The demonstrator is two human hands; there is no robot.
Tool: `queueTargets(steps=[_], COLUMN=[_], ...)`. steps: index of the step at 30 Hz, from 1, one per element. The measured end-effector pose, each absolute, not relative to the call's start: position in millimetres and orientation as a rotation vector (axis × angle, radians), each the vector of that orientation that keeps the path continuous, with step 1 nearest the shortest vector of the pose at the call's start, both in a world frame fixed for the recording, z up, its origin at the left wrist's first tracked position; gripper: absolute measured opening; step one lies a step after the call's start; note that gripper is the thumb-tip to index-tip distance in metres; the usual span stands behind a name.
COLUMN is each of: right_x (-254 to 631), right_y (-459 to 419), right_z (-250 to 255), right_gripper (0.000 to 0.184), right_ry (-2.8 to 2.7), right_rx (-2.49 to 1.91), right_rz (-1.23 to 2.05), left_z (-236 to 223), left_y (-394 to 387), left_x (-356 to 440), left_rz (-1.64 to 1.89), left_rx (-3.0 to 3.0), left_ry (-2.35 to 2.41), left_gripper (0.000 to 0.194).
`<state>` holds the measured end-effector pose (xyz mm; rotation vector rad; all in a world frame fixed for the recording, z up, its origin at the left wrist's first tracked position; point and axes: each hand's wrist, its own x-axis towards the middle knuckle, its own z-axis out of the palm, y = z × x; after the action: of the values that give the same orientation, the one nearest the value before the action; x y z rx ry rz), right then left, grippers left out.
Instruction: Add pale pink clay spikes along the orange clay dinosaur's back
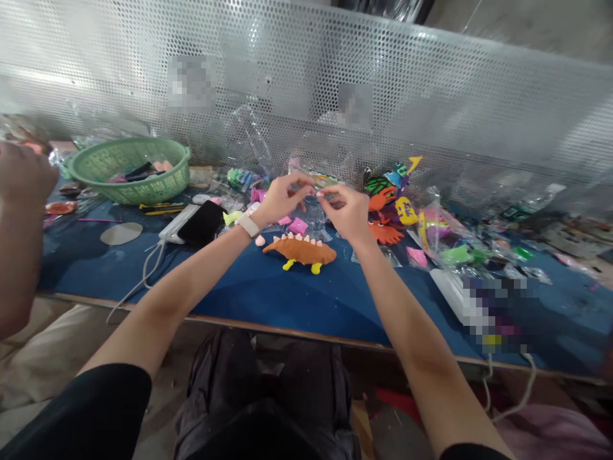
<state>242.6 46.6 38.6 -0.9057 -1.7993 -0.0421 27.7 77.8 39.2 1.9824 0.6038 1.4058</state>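
Note:
My left hand (283, 197) and my right hand (348, 209) meet above the blue table. Both pinch with thumb and forefinger at a small pale piece of clay (315, 192), mostly covered by the fingertips. Just below them lies a brown clay dinosaur (301, 250) with a row of pale pink spikes along its back and yellow legs. Neither hand touches it. A small pale pink clay lump (260, 241) rests by the pointed tail. Pink packets (298, 226) lie between the dinosaur and my hands.
A green basket (129, 191) stands at the left, near another person's arm (19, 243). A black phone (204, 223) and cabled white power bank lie left of centre. Orange clay crab (385, 233), plastic bags and a bottle (531, 201) crowd the right. A perforated metal screen (287, 70) rises behind.

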Motion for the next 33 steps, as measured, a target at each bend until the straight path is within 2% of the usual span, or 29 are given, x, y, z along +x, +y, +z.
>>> queueTargets(steps=[5, 14, 17, 21, 30, 33], right_x=[248, 225, 222, 220, 213, 213], right_y=[9, -3, -8, -11, -15, -15], right_z=[9, -9, -8, -9, -9, -9], right_gripper=[0.005, 0.015, 0.015, 0.007, 0.006, 0.012], right_ry=[-1.769, -1.754, -1.727, -1.760, -1.730, -1.721], right_rx=[-0.787, -0.584, -0.581, -0.648, -0.650, -0.580], right_rz=[-0.201, -0.332, -0.302, -0.288, -0.333, -0.362], left_z=[4, -7, -8, -14, -9, -8], left_y=[36, 26, 18, 11, 15, 14], left_x=[18, 16, 18, 19, 12, 12], left_rz=[1.437, 1.273, 1.241, 1.244, 1.288, 1.303], left_rx=[2.045, 1.945, 1.820, 1.646, 1.768, 1.784], left_ry=[0.741, 0.532, 0.452, 0.424, 0.466, 0.442], left_gripper=[0.017, 0.044, 0.038, 0.031, 0.034, 0.033])
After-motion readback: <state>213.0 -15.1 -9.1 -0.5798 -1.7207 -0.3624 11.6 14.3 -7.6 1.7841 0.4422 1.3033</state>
